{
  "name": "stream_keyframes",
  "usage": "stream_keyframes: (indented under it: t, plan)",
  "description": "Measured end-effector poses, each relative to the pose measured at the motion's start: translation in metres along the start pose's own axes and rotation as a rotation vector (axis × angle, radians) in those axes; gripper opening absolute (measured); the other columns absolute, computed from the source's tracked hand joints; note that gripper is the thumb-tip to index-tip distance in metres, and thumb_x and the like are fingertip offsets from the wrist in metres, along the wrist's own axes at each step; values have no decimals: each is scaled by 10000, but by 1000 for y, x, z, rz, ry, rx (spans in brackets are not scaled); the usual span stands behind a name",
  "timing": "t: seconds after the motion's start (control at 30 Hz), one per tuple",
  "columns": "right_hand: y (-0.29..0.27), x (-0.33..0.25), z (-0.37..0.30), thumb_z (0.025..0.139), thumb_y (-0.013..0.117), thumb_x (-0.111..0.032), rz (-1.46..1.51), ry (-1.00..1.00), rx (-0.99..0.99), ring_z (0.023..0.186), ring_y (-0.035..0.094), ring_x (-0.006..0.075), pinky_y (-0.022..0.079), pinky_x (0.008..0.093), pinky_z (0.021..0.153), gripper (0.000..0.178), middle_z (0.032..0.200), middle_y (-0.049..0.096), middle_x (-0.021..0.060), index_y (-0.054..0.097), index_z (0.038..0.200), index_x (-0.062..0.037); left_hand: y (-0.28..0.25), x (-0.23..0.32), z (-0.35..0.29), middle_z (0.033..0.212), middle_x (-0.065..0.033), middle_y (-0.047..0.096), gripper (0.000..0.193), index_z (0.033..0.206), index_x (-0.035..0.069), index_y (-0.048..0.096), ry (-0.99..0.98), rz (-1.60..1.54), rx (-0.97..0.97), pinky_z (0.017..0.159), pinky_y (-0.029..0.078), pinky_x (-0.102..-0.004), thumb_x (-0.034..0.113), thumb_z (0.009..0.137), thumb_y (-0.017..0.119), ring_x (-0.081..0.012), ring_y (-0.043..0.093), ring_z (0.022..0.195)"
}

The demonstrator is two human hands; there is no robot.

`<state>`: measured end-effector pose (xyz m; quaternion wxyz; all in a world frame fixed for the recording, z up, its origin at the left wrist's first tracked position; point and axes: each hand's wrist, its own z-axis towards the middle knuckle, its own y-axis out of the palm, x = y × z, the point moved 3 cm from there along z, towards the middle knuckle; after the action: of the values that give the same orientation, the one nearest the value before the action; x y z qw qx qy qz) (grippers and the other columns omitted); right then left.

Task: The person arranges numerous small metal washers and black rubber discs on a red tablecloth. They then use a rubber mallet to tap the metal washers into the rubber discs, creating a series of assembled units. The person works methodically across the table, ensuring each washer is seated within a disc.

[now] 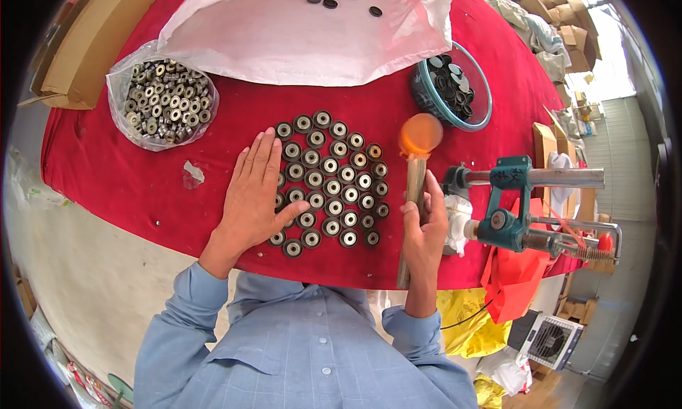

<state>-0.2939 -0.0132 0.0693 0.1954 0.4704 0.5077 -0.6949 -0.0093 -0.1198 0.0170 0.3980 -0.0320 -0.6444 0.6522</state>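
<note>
Several small metal bearings in black rings point(330, 166) lie grouped on the red cloth. My left hand point(254, 185) rests flat along the left side of the group, fingers stretched out and its thumb over some of the pieces. To the right of the group, my right hand point(426, 221) is wrapped round the wooden handle of a mallet point(415, 181). The mallet's orange head point(420, 134) points away from me and looks slightly blurred. Part of the handle is hidden behind my fingers.
A clear bag of loose bearings point(167, 100) sits at the far left. A blue-rimmed bowl of black discs point(455, 89) stands at the back right, near a white sack point(305, 43). A green hand press point(508, 203) occupies the right edge. A cardboard box point(99, 43) stands back left.
</note>
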Motion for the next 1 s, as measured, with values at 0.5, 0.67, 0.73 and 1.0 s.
stream_keyframes:
  t: [0.5, 0.67, 0.73, 1.0]
  plan:
    - [71, -74, 33, 1015, 625, 40, -9, -88, -228, 849, 726, 270, 581, 381, 814, 590, 1089, 742, 225, 565, 1591, -74, -8, -5, -6, 1686, -281, 388, 865, 1594, -107, 403, -52, -94, 71, 1297, 289, -578, 418, 988, 730, -443, 372, 1577]
    - [73, -60, 30, 1001, 637, 45, -98, -169, -250, 914, 749, 310, 581, 402, 851, 596, 1083, 746, 232, 577, 1582, -74, -6, -3, -4, 1685, -284, 385, 850, 1587, -109, 408, -24, -138, 81, 1294, 293, -578, 398, 985, 729, -448, 375, 1573]
    - [73, -62, 28, 994, 647, 43, -68, -131, -241, 930, 749, 328, 579, 407, 861, 601, 1090, 743, 238, 581, 1579, -75, -5, -7, -4, 1678, -282, 390, 841, 1580, -110, 414, -33, -145, 102, 1289, 298, -578, 384, 980, 736, -456, 381, 1563]
    - [63, -53, -2, 996, 644, 53, -140, -172, -261, 900, 718, 229, 577, 365, 843, 599, 1103, 760, 186, 587, 1578, -76, -8, -7, -8, 1623, -237, 447, 748, 1566, -51, 454, -61, -195, 189, 1244, 352, -559, 227, 944, 762, -451, 445, 1479]
